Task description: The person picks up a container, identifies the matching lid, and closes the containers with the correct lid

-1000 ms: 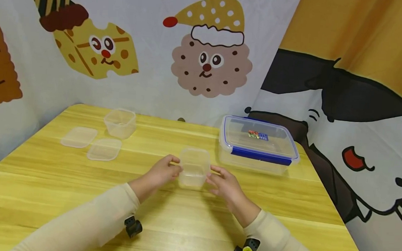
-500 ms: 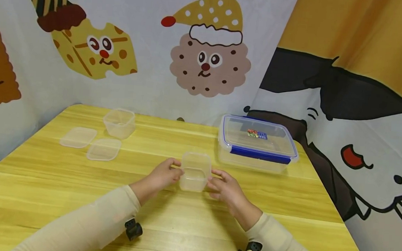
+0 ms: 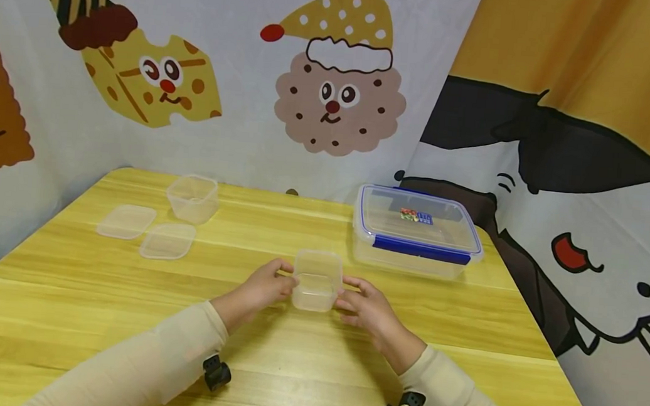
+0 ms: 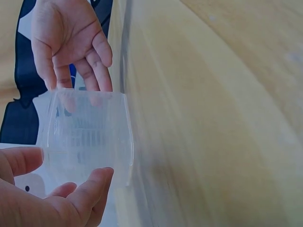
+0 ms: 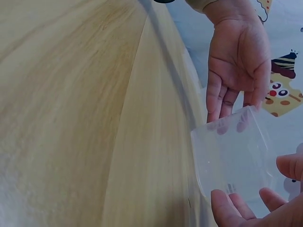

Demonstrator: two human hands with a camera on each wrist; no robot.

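Observation:
A small clear plastic food container [image 3: 317,282] is held between both hands in front of the person. My left hand [image 3: 262,287] grips its left side, thumb and fingers at the wall. On the opposite side my right hand [image 3: 366,303] holds it the same way, fingertips at the wall. In the left wrist view, right fingers [image 4: 95,68] reach the far side of the container [image 4: 90,137]. A second clear container [image 3: 192,199] stands at the back left. Two flat translucent lids, one [image 3: 127,222] farther left and one [image 3: 167,241] closer, lie near it.
A large clear lidded box [image 3: 419,231] with blue clips stands at the back right of the wooden table [image 3: 96,319]. Behind the table hangs a printed cloth [image 3: 238,153] with cartoon figures.
Both hands have brought the container slightly closer to the person and a little to the right, slowing over the last half second. The lids, second container and large box stay put.

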